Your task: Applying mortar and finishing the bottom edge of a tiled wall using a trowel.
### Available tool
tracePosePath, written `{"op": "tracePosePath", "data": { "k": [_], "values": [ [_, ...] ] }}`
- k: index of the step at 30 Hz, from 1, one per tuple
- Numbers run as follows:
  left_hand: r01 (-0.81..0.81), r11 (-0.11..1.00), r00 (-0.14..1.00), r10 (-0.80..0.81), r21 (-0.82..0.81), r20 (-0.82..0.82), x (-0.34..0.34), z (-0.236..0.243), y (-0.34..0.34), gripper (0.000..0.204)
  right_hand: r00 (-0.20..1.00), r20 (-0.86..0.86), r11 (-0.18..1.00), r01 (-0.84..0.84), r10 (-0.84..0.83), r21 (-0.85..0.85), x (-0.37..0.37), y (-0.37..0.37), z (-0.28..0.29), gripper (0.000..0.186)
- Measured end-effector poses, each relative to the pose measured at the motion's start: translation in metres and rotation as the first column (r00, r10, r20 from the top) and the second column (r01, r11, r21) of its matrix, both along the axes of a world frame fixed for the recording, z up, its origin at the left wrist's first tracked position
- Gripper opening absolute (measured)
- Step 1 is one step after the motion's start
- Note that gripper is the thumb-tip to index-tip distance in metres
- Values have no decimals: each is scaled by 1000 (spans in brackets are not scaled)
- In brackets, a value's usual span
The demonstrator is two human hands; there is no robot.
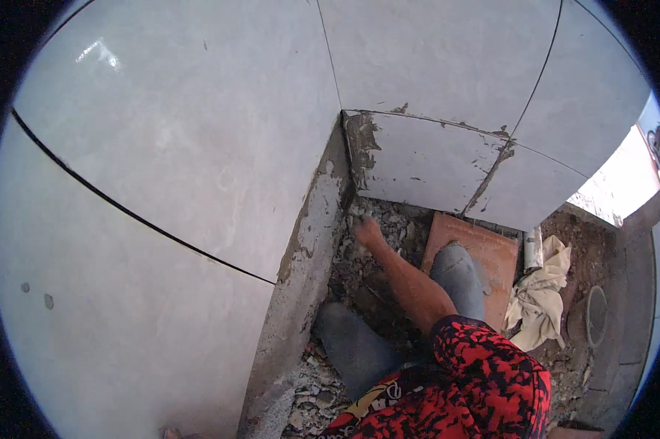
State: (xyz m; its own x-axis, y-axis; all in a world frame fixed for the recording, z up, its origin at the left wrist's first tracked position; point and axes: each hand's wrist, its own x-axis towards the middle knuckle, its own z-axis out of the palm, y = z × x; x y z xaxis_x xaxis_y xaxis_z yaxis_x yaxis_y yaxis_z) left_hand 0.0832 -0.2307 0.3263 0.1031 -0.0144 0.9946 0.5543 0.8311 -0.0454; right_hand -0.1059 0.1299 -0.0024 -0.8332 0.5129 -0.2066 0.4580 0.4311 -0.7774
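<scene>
My right hand (368, 231) reaches down into the corner, low over the grey rubble (399, 228) at the foot of the walls. Its fingers look curled together, slightly blurred, and anything in them is too small to make out. Just beyond the hand is the lower wall tile (421, 157), smeared with grey mortar along its left edge and joints. To the left runs a bare cement strip (308, 234) under large pale wall tiles (176, 146). My left hand does not show clearly; only a small brownish patch appears at the lower left edge.
Right of my forearm, a reddish-brown slab (447, 233) lies under my bent knee (458, 278). Beside it are a pale crumpled cloth (542, 300) and a short white pipe (533, 249). Farther right, a round rim (597, 316) stands near a grey low wall (633, 293).
</scene>
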Motion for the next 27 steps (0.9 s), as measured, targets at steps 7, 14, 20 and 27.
{"op": "tracePosePath", "data": {
  "k": [7,14,20,27],
  "values": [
    [-7,1000,1000,7,5,5,1,-1,3,28,980,-168,891,-18,105,453,-21,6,45,39],
    [-33,999,999,33,-4,16,3,-5,-2,27,959,-277,995,76,-56,59,-3,-16,125,36],
    [-50,999,999,50,-13,17,2,-3,-1,27,933,-360,996,37,-4,86,9,-22,159,49],
    [-55,998,998,55,-18,20,1,-5,2,27,931,-366,975,81,0,206,11,-27,163,57]
  ]
}}
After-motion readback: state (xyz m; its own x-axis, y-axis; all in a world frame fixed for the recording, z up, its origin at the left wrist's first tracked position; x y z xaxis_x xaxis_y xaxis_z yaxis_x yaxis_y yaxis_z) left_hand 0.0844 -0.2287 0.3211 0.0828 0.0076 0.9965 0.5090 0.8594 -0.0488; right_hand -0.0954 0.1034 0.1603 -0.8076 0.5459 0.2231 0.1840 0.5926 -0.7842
